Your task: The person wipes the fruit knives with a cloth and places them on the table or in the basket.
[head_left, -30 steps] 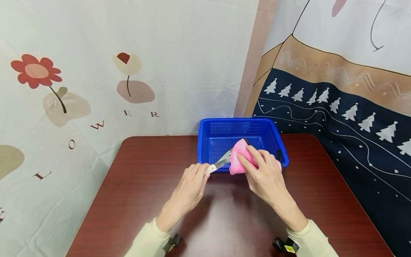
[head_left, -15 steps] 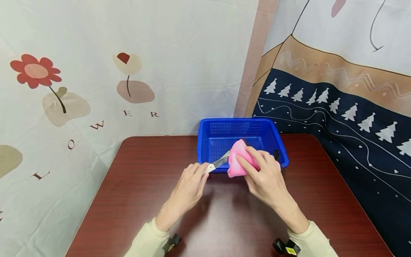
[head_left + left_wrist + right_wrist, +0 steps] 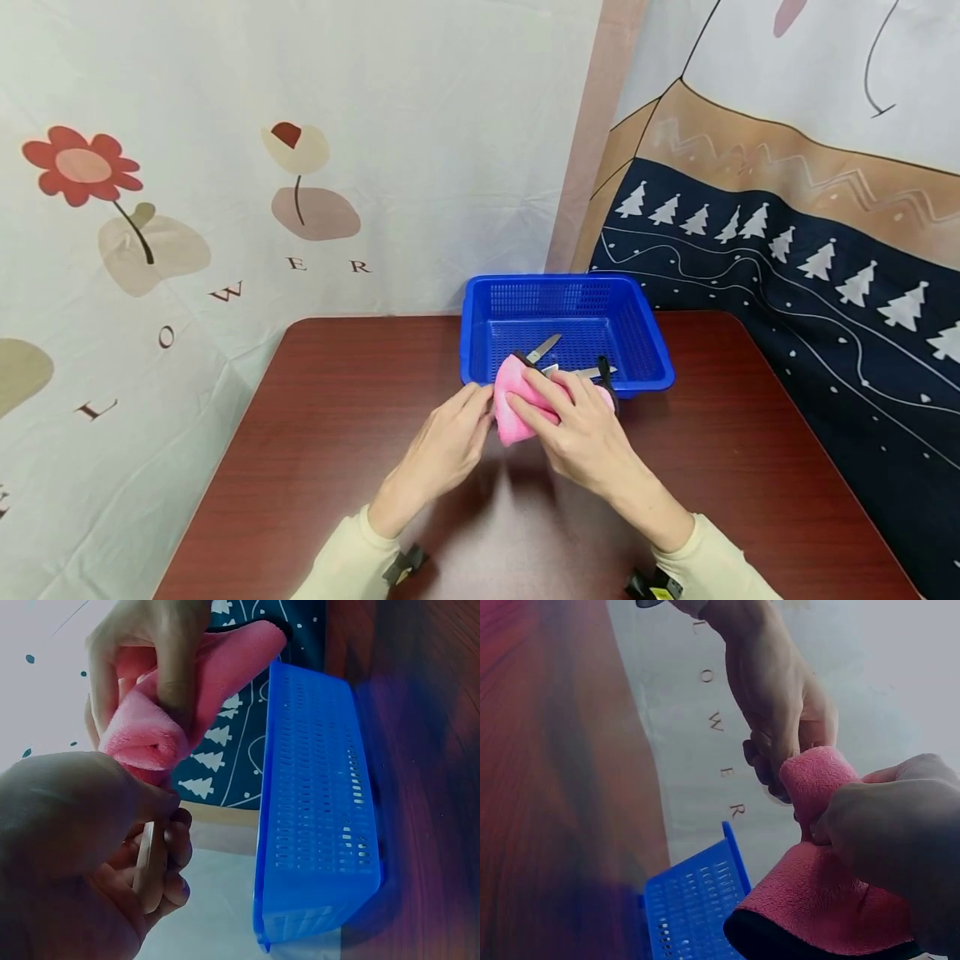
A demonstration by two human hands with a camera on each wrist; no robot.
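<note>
My left hand (image 3: 446, 439) grips the pale straight handle (image 3: 152, 866) of a folding knife, seen end-on in the left wrist view. Two blades, apart from each other, reach out over the basket; one blade (image 3: 545, 347) points up-right and a longer blade (image 3: 597, 372) points right. My right hand (image 3: 581, 429) pinches a fluffy pink cloth (image 3: 512, 410) with a dark edge, folded round the base of the blades, close against the left hand's fingers. The cloth (image 3: 817, 896) hangs down in the right wrist view. The knife's pivot is hidden by cloth and fingers.
A blue perforated plastic basket (image 3: 472, 333) stands at the table's far edge, just beyond the hands. The brown wooden table (image 3: 337, 383) has rounded far corners. Printed curtains (image 3: 420, 167) hang behind it.
My right hand and the cloth have slid left and down along the blades toward the handle, uncovering the blade tips. The left hand has stayed almost in place.
</note>
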